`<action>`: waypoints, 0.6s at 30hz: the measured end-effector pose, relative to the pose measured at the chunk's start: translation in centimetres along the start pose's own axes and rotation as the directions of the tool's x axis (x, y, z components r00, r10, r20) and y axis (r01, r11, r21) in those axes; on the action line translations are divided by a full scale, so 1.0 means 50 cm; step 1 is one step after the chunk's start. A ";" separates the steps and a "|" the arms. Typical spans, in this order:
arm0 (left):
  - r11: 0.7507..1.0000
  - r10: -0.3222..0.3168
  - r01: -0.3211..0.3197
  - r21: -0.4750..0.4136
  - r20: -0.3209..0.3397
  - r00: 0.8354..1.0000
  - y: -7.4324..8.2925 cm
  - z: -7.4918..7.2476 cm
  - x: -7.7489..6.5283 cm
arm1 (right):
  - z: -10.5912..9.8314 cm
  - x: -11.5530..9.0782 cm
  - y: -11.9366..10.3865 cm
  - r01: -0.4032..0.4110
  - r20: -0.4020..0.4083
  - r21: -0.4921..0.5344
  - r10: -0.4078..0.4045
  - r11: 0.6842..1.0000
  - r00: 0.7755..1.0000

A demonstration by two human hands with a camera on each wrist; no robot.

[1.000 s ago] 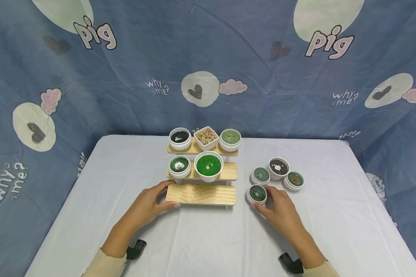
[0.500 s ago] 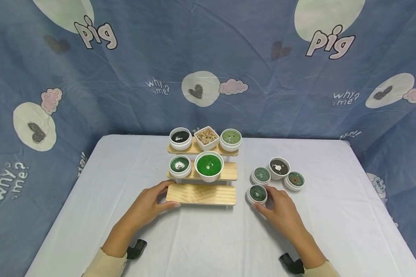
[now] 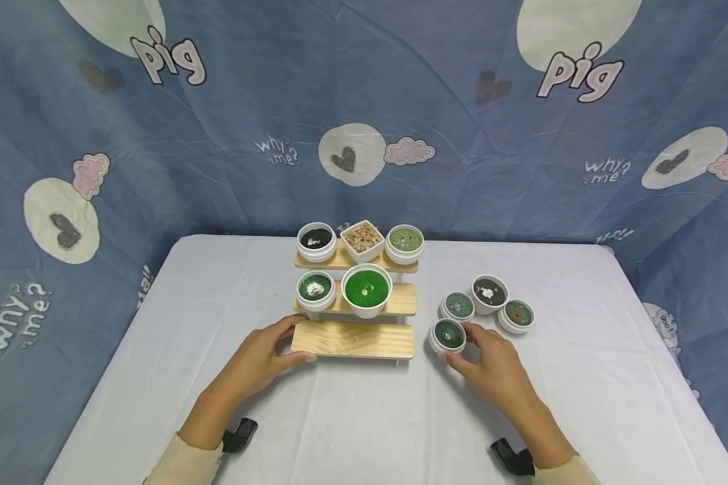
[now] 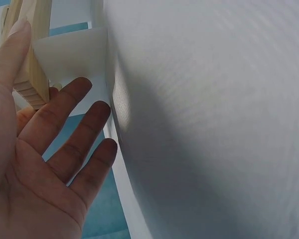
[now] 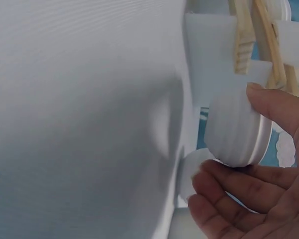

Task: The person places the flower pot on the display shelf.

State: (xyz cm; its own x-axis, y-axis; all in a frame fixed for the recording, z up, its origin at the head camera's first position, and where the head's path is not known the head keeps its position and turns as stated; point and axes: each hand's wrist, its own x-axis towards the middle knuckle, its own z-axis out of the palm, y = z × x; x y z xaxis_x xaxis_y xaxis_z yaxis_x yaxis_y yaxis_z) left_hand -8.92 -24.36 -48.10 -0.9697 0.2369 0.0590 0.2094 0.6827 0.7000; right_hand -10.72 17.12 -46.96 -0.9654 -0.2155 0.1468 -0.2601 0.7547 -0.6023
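Observation:
My left hand (image 3: 257, 360) grips the left end of the lowest board of a three-tier wooden display stand (image 3: 352, 339). In the left wrist view, the thumb lies on one side of the board (image 4: 34, 59) and the index finger on the other, while the remaining fingers extend loosely. Between thumb and fingers, my right hand (image 3: 491, 367) pinches a small round white cup (image 3: 449, 335) with dark green contents, right of the stand. The right wrist view shows that cup (image 5: 234, 127) side-on, apparently slightly off the table.
Three more cups stand close by: a green one (image 3: 459, 306), a black one (image 3: 489, 293) and a green-brown one (image 3: 517, 314). On the upper tiers sit several filled cups, including a bright green one (image 3: 367, 288) and a square one (image 3: 362, 240). White cloth (image 3: 364, 431) covers the table.
The pinched cup has risen slightly and shifted a little left with the right hand. My left hand keeps its place on the stand.

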 end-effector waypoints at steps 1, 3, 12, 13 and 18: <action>1.000 0.001 -0.001 0.000 -0.001 1.000 0.000 0.000 0.000 | -0.001 0.001 -0.002 0.001 -0.002 0.005 -0.001 1.000 1.000; 1.000 0.004 -0.004 0.003 -0.002 1.000 0.000 0.000 0.001 | -0.004 0.002 -0.005 0.004 -0.005 0.021 -0.004 1.000 1.000; 1.000 0.002 -0.002 0.002 -0.002 1.000 0.004 -0.001 0.001 | -0.016 0.011 -0.025 0.080 -0.046 0.064 -0.077 0.995 0.996; 1.000 0.002 -0.002 0.003 -0.003 1.000 0.004 -0.001 0.000 | -0.018 0.013 -0.028 0.089 -0.050 0.062 -0.086 0.994 0.995; 1.000 -0.005 0.005 -0.005 0.001 1.000 0.008 -0.002 -0.001 | -0.027 0.021 -0.048 0.121 -0.066 0.057 -0.118 0.991 0.991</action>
State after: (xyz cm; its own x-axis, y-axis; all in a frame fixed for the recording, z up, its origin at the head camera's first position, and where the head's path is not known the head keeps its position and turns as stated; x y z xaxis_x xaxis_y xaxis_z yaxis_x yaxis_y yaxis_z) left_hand -8.80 -24.17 -47.75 -0.9707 0.2339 0.0550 0.2039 0.6807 0.7036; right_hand -11.15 15.93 -44.30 -0.9272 -0.2615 0.2680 -0.3739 0.6866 -0.6236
